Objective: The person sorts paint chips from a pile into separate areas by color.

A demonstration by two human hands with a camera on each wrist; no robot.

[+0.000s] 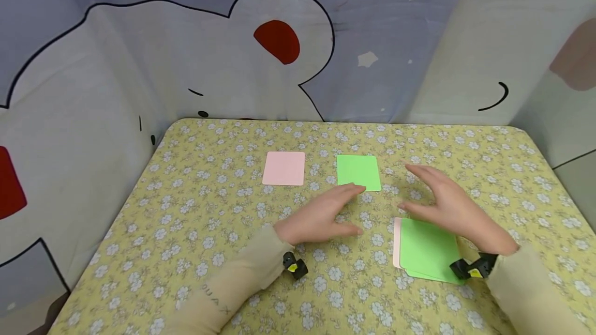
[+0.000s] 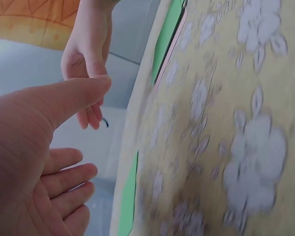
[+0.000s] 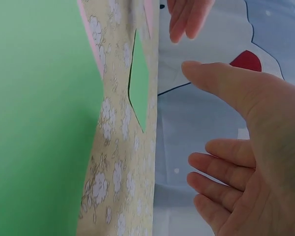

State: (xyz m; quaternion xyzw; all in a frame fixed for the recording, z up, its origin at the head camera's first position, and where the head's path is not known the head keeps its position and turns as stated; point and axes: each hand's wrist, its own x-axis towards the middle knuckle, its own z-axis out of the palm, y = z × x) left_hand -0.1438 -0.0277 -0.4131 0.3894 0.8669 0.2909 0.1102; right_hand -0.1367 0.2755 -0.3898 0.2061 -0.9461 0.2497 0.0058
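Observation:
A pink square card (image 1: 284, 168) and a green square card (image 1: 358, 170) lie side by side toward the back of the table. On the right rests a small stack of cards (image 1: 428, 248), green on top with a pink edge showing at its left. My left hand (image 1: 321, 215) hovers with fingers extended, its fingertips overlapping the near edge of the single green card in the head view. Above the far side of the stack is my right hand (image 1: 449, 203), thumb and fingers spread apart. Both hands hold nothing, and their palms face each other in the wrist views.
A yellow floral cloth (image 1: 186, 221) covers the table. Behind and beside it hangs a curtain (image 1: 396, 40) with cartoon figures, close to the table's back edge. Each wrist wears a small black device, such as the left wristband (image 1: 295, 265).

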